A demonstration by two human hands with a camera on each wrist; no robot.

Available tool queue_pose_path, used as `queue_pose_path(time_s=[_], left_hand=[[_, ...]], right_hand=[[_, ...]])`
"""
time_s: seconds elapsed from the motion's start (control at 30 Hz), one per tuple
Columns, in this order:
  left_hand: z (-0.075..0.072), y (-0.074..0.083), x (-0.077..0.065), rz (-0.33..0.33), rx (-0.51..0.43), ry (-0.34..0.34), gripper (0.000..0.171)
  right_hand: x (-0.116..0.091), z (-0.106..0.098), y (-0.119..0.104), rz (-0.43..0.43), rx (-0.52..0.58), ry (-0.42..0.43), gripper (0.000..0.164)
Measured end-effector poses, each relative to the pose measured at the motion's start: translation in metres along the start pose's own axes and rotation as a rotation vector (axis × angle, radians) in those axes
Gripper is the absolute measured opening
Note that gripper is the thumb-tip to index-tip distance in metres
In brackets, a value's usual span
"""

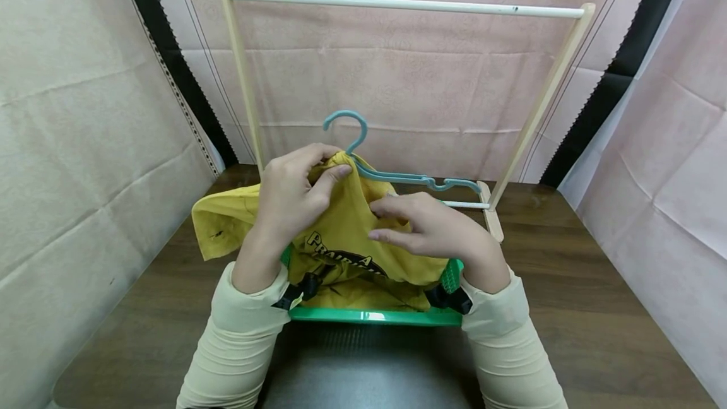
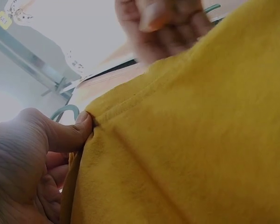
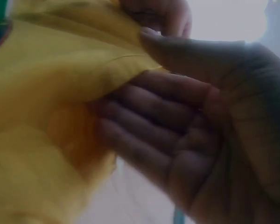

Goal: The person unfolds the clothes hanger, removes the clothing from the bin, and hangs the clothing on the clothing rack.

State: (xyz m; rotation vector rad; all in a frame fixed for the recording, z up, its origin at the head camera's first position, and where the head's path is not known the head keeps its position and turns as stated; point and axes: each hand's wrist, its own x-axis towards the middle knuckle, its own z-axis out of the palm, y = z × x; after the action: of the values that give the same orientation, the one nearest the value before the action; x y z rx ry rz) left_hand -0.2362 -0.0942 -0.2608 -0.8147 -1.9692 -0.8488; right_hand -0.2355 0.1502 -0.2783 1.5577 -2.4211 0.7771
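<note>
A yellow shirt (image 1: 363,219) with dark lettering hangs bunched over a green basket (image 1: 375,316), one sleeve spread out to the left. My left hand (image 1: 292,191) pinches its upper edge between thumb and fingers, close to the blue hanger (image 1: 352,125). The hanger's hook rises above the cloth and its right arm lies bare outside it; the left arm is hidden by the shirt. Over the shirt's right side, my right hand (image 1: 434,226) has its fingers extended and thumb apart. In the right wrist view, those fingers (image 3: 149,107) reach behind a loose fold, blurred.
Behind the shirt stands a rack with a white top bar (image 1: 397,4), pale side posts and a lower bar. A brown wooden table (image 1: 568,308) lies beneath. Pale cloth walls (image 1: 79,112) enclose the sides and back.
</note>
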Motion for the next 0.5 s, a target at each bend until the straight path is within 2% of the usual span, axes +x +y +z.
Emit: queue_pose_path(time_s=[0.07,0.17,0.33,0.5], left_hand=[[-0.002,0.000,0.000,0.008,0.000,0.013,0.015],[-0.004,-0.002,0.001,0.016,0.010,0.034,0.016],[-0.009,-0.006,0.001,0.015,0.027,0.070,0.016],[-0.014,-0.011,0.001,0.005,0.034,0.102,0.017]], right_hand=[[0.000,0.002,0.001,0.056,0.022,-0.076,0.016],[-0.001,0.003,0.003,0.090,0.026,-0.128,0.012],[-0.003,0.000,0.005,0.072,0.020,-0.113,0.024],[-0.009,-0.008,0.007,0.098,0.010,-0.091,0.021]])
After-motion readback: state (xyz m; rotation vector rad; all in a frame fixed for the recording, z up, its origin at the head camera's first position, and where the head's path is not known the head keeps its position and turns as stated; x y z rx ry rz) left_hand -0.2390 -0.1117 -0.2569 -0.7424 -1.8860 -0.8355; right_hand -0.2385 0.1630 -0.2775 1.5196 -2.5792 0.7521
